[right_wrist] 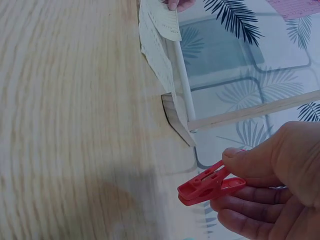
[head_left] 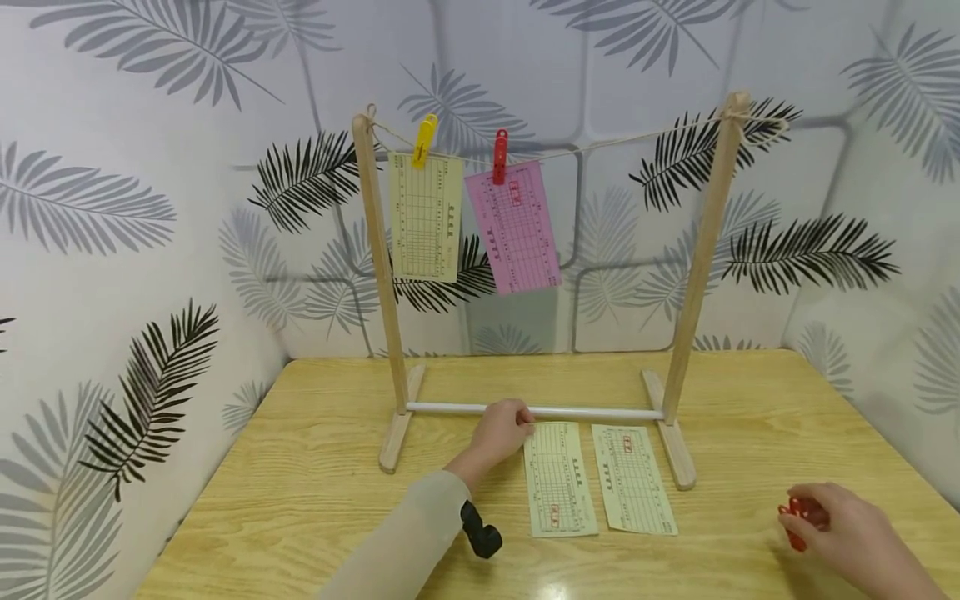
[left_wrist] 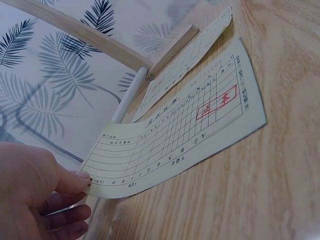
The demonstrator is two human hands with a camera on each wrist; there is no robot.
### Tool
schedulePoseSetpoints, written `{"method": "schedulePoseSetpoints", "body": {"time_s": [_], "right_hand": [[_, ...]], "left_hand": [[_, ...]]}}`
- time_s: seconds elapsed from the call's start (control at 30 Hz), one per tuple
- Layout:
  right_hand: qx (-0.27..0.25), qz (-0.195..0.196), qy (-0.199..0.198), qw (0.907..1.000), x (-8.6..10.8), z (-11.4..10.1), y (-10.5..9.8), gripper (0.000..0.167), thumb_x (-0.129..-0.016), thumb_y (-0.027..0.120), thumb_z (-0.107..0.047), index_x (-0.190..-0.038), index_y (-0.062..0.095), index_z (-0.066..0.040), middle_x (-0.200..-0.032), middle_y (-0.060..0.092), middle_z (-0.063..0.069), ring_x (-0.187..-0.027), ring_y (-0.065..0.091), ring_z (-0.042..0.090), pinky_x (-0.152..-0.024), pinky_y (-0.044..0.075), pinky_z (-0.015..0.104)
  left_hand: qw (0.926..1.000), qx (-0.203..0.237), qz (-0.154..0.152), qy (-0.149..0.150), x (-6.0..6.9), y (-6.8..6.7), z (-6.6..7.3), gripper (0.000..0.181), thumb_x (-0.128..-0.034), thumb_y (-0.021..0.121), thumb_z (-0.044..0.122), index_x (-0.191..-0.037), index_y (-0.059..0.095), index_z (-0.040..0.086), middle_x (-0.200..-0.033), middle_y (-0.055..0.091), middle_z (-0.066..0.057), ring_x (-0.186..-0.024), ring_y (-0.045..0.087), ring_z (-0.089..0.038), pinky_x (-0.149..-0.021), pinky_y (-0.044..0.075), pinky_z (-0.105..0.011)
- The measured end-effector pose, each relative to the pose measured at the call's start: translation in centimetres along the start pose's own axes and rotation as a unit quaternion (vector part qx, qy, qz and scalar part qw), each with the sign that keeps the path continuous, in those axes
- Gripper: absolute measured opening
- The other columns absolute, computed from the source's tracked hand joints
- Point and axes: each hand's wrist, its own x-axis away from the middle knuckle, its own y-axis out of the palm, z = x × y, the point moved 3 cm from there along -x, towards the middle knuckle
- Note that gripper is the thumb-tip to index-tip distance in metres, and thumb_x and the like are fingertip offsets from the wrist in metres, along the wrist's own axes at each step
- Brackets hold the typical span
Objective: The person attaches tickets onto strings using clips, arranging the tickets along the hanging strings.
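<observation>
The fingers of the left hand (head_left: 501, 429) are pinched together on the far left corner of the left paper slip (head_left: 561, 483). The left wrist view shows this corner lifted, so the slip bends in a soft curve. The left forearm reaches forward, slanting to the right. The right hand (head_left: 843, 525) holds a red clip (right_wrist: 202, 189) between thumb and fingers, with its nose pointing away from the palm. I cannot tell if the clip touches the table.

Beside the left slip, with a narrow gap, lies the right paper slip (head_left: 636, 483), near the right foot (head_left: 678, 454) of the rack. A stretch of wooden table (head_left: 262, 517) separates this slip from the right hand, which is near the right table edge. Just behind the left hand runs the white bar (head_left: 592, 412). The far table edge is close to the wall (head_left: 630, 317). Higher, a yellow slip (head_left: 426, 221) and a pink slip (head_left: 513, 229) hang on the left half of the string (head_left: 622, 145).
</observation>
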Motion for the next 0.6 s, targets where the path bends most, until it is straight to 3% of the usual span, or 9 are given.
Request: {"method": "schedulePoseSetpoints", "body": {"time_s": [0.37, 0.6], "right_hand": [[0.001, 0.094, -0.072, 0.9929, 0.3, -1.8, -0.8, 0.030, -0.075, 0.075, -0.007, -0.098, 0.063, 0.008, -0.080, 0.062, 0.003, -0.064, 0.059, 0.012, -0.056, 0.049, 0.028], [-0.013, 0.182, -0.132, 0.9742, 0.2, -3.5, -1.7, 0.032, -0.068, 0.079, -0.002, -0.095, 0.063, 0.003, -0.078, 0.063, 0.000, -0.062, 0.058, 0.003, -0.056, 0.050, 0.028]], "left_hand": [[0.9999, 0.007, 0.005, 0.005, 0.3, -0.6, 0.3, 0.005, -0.0864, 0.065, 0.010, -0.081, 0.065, 0.011, -0.073, 0.057, 0.004, -0.064, 0.050, -0.010, -0.057, 0.043, -0.025], [0.9999, 0.015, 0.000, 0.003, 0.3, -1.0, 1.0, 0.006, -0.0869, 0.065, 0.010, -0.082, 0.065, 0.011, -0.074, 0.058, 0.004, -0.065, 0.051, -0.010, -0.059, 0.044, -0.025]]}}
